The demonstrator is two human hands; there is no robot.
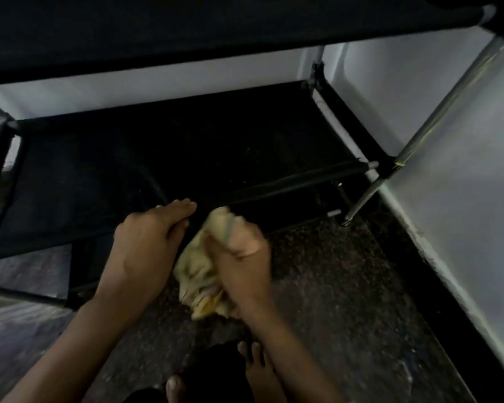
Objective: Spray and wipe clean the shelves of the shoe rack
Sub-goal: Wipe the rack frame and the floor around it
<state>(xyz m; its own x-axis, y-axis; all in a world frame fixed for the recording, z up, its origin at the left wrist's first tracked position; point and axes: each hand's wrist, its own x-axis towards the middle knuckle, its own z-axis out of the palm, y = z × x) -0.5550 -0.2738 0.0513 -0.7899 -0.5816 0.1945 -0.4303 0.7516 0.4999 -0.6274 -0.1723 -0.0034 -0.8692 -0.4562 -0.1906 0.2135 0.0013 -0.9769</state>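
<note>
We see the shoe rack (186, 146), a light frame of thin metal tubes with dark fabric shelves. Hard wiping could, we judge, tip it or sag the fabric. Our left hand (146, 242) curls over the lower shelf's front bar, steadying it. Just right of that bar grip, our right hand (242, 257) clenches a crumpled yellow cloth (198, 274), soft and bunched.

A speckled dark floor (332, 286) fills the near ground. A white wall (463, 184) rises on the right. Bare feet (259, 370) rest nearest.
</note>
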